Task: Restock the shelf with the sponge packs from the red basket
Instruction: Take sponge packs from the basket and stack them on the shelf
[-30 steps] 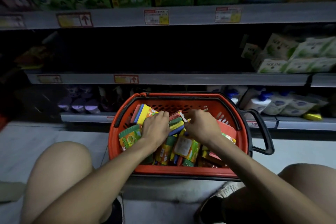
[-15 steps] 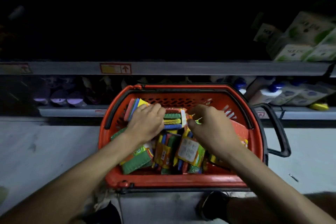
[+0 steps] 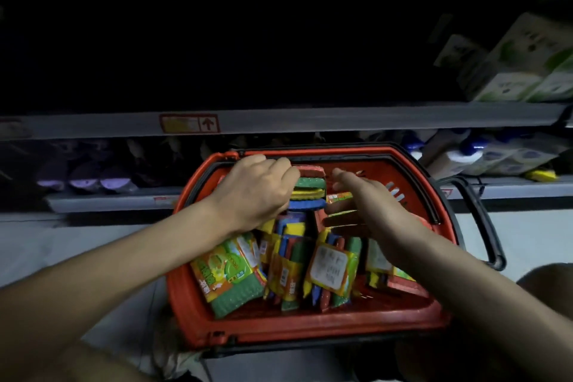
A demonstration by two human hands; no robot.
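Observation:
A red basket [image 3: 310,330] on the floor holds several sponge packs [image 3: 279,270] with red, green, yellow and blue sponges. My left hand [image 3: 254,192] grips one pack [image 3: 308,192] by its left end and holds it raised over the basket's far side. My right hand [image 3: 366,205] hovers just right of that pack, blurred, fingers spread and pointing left; whether it touches the pack is unclear. The dark shelf [image 3: 279,121] behind the basket looks bare in its middle.
White and green packages [image 3: 527,71] fill the right end of the middle shelf. On the bottom shelf, purple items [image 3: 83,177] sit left and blue-capped pouches [image 3: 496,155] right. The basket's black handle [image 3: 483,220] sticks out right. My knee [image 3: 548,282] is at lower right.
My left hand has lifted the multicoloured pack up toward the basket's far rim. My right hand has opened and loosened from it. The view has moved closer to the shelf.

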